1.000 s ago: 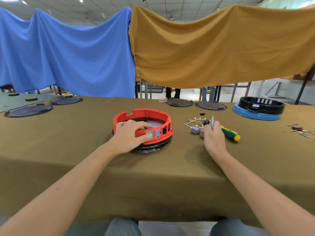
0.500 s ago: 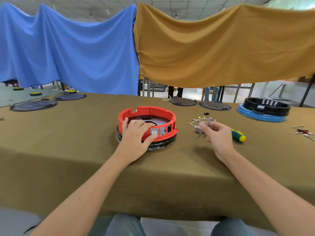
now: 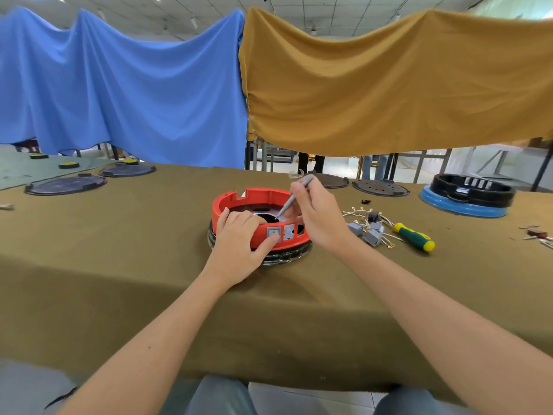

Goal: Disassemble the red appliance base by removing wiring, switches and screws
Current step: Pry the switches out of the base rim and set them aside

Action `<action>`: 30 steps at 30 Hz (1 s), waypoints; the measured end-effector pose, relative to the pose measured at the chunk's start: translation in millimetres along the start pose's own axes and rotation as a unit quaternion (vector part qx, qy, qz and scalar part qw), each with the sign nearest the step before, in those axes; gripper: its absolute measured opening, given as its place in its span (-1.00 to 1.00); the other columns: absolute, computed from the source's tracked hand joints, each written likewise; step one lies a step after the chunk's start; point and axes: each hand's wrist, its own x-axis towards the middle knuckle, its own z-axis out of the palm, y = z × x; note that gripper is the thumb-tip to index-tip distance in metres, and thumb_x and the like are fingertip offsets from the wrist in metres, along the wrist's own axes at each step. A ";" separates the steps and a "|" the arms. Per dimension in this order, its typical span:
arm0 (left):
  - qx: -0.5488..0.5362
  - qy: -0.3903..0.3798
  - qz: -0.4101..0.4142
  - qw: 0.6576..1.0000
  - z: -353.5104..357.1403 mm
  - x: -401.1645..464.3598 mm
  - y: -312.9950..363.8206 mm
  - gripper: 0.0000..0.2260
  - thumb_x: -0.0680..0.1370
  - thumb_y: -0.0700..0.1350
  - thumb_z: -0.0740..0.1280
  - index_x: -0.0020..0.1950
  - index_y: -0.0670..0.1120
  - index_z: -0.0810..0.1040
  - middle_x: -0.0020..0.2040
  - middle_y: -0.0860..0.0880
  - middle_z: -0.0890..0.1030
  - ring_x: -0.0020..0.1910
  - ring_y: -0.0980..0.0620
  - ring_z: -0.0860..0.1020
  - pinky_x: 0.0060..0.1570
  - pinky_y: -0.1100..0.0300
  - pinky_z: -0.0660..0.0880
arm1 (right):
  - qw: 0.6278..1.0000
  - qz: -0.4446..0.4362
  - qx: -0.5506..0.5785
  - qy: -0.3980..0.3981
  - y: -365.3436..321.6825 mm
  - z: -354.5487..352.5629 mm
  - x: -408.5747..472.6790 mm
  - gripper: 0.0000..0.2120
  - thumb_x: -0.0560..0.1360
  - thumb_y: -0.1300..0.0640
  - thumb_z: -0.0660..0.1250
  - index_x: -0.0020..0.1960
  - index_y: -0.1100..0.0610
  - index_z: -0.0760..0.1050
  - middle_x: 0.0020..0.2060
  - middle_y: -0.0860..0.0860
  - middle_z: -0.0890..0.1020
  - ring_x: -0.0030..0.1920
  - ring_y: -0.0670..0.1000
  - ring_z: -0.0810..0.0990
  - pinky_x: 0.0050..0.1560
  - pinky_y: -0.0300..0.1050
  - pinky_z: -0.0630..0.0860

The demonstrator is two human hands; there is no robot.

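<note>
While my left hand [image 3: 239,244] grips the near wall of the red appliance base [image 3: 236,199], fingers curled over the rim and thumb pressed beside the grey rocker switch [image 3: 274,233] set in its front panel, my right hand [image 3: 321,217] pinches a slim grey tool [image 3: 294,196] like a pen, its tip angled down into the open middle of the ring. That base sits on a black bottom ring at the centre of the olive-covered table [image 3: 119,250], just in front of me. To its right lies a loose bundle of wiring [image 3: 360,211] with small grey switches [image 3: 372,236] already out of the housing, and just beyond them a green-and-yellow screwdriver [image 3: 414,236] rests flat on the cloth. Farther right stands a black-and-blue base [image 3: 466,196]; dark round plates [image 3: 380,187] lie along the far edge, with more of them at far left. A blue sheet [image 3: 119,85] and a mustard sheet [image 3: 389,85] hang behind the table. I cannot tell what the tool tip touches inside the ring.
</note>
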 end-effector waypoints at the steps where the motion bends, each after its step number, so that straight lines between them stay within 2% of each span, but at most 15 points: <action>1: 0.005 0.001 -0.001 1.000 0.2 -0.1 0.1 -0.67 0.53 0.19 0.25 0.05 -0.03 0.57 -0.03 0.10 0.54 0.12 0.04 0.45 0.48 0.00 0.05 | 1.000 -0.002 -0.018 -0.007 0.7 0.8 1.9 -0.77 0.70 0.03 0.12 -0.04 0.16 0.40 -0.29 0.05 0.67 -0.23 0.08 0.68 -0.06 0.15 0.64; 6: 0.016 0.009 0.002 1.000 0.7 0.1 -0.6 -0.63 0.52 0.24 0.19 0.03 -0.02 0.57 -0.06 0.09 0.54 0.08 0.03 0.46 0.46 0.00 0.08 | 0.998 -0.001 -0.058 -0.025 6.6 -1.6 4.6 -0.75 0.69 0.02 0.12 -0.06 0.16 0.37 -0.33 0.01 0.65 -0.31 0.02 0.67 -0.13 0.12 0.65; 12: 0.018 0.010 0.002 1.000 0.5 0.0 -0.1 -0.68 0.53 0.19 0.26 0.04 -0.02 0.58 -0.05 0.09 0.55 0.08 0.02 0.47 0.46 -0.01 0.09 | 0.996 -0.018 -0.085 -0.036 5.4 -0.5 6.8 -0.71 0.69 0.01 0.11 0.00 0.23 0.39 -0.30 0.06 0.66 -0.30 0.04 0.66 -0.17 0.04 0.65; 18: 0.023 0.008 0.002 1.000 1.8 0.1 -1.3 -0.69 0.53 0.19 0.25 0.03 -0.02 0.56 -0.06 0.11 0.53 0.06 0.04 0.46 0.45 -0.01 0.10 | 0.990 -0.021 -0.120 -0.064 1.1 -2.7 11.7 -0.74 0.69 0.01 0.14 0.02 0.20 0.42 -0.31 0.03 0.64 -0.36 -0.08 0.62 -0.25 -0.14 0.61; 23: 0.028 0.000 0.000 1.000 2.9 0.9 -2.6 -0.70 0.54 0.20 0.25 0.03 -0.01 0.55 -0.07 0.11 0.52 0.06 0.05 0.45 0.46 -0.01 0.08 | 0.984 -0.020 -0.150 -0.095 -7.6 -2.1 18.4 -0.74 0.69 0.00 0.14 0.01 0.17 0.44 -0.31 0.04 0.65 -0.32 -0.03 0.63 -0.22 -0.08 0.61; 27: 0.027 0.002 0.001 1.000 3.0 0.4 -2.0 -0.74 0.55 0.16 0.31 0.03 -0.02 0.54 -0.08 0.11 0.50 0.04 0.04 0.44 0.46 -0.03 0.08 | 0.979 0.006 -0.155 -0.129 -10.3 -2.2 29.4 -0.75 0.68 0.00 0.14 -0.05 0.14 0.42 -0.33 0.04 0.64 -0.41 -0.11 0.60 -0.32 -0.20 0.59; 30: 0.026 0.004 0.001 1.000 2.4 -0.1 -2.1 -0.76 0.55 0.13 0.35 0.03 -0.02 0.54 -0.08 0.12 0.49 0.04 0.04 0.44 0.47 -0.04 0.09 | 0.979 0.048 -0.139 -0.138 -12.1 -3.8 36.6 -0.76 0.68 0.01 0.15 -0.08 0.12 0.40 -0.38 0.06 0.62 -0.46 -0.09 0.58 -0.40 -0.25 0.55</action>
